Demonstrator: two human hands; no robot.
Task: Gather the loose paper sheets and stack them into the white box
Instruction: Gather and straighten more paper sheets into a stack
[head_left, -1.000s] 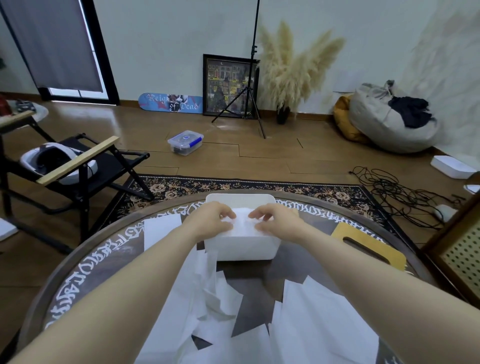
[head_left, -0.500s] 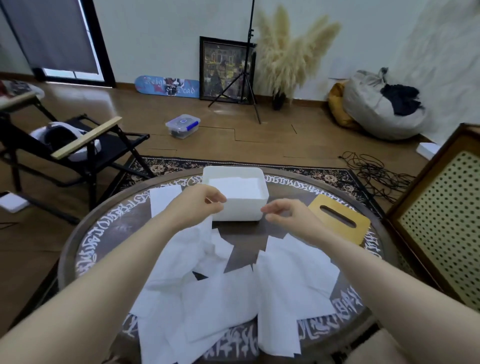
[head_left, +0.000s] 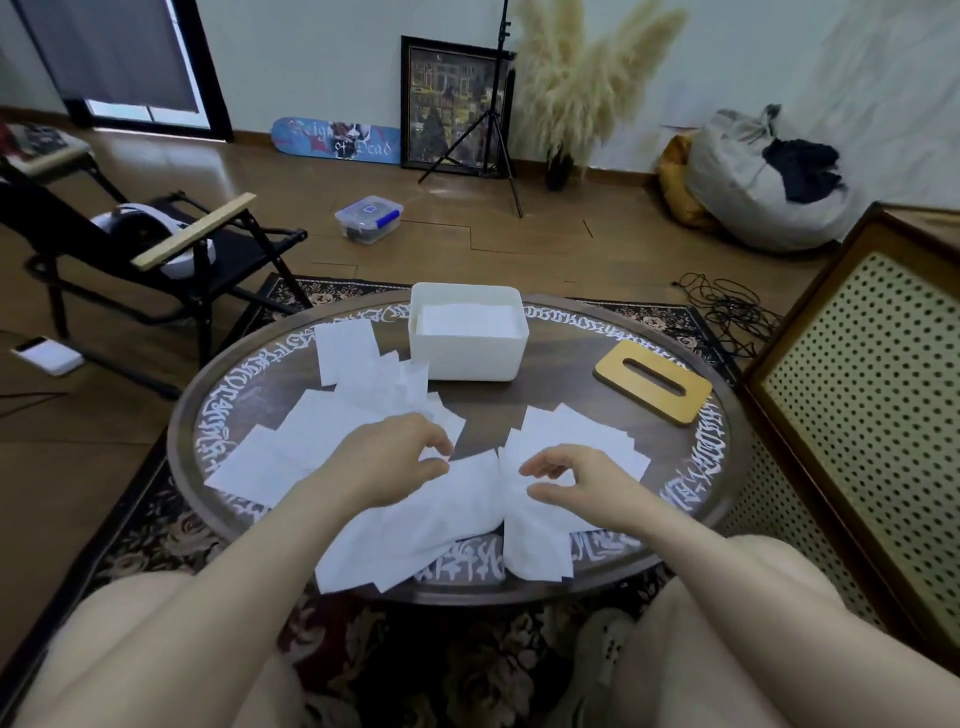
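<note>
Both hands low over the paper spread, roughly table centre. My left hand has fingers curled down, tips touching or nearly touching the corner of a sheet; can't tell if it's actually pinched yet. My right hand hovers just beside it, thumb and fingers curled with a narrow gap between them, holding nothing, set up to grab the next sheet. Reason for the pose, my read: one hand per pile, since the paper splits into two groups.

Biggest first. Round table with white script round its rim carries everything. Left group of loose paper sheets fans from about 6 o'clock up to 11 o'clock, overlapping, some hanging over the near edge. Right group sits at 4 to 5 o'clock, smaller, also overlapping and spilling over the near rim. Overlap means a pinch may lift more than one sheet.

White box at 12 o'clock, far side, open top, upright. Sheets already lie flat in it, fairly high; count unreadable. It touches the top of the left group at its near left corner.

Wooden slotted lid at 2 o'clock, flat, apart from the box. Probably the box's cover, parked out of the way.

Most sheets are still out; judging early to mid task.
</note>
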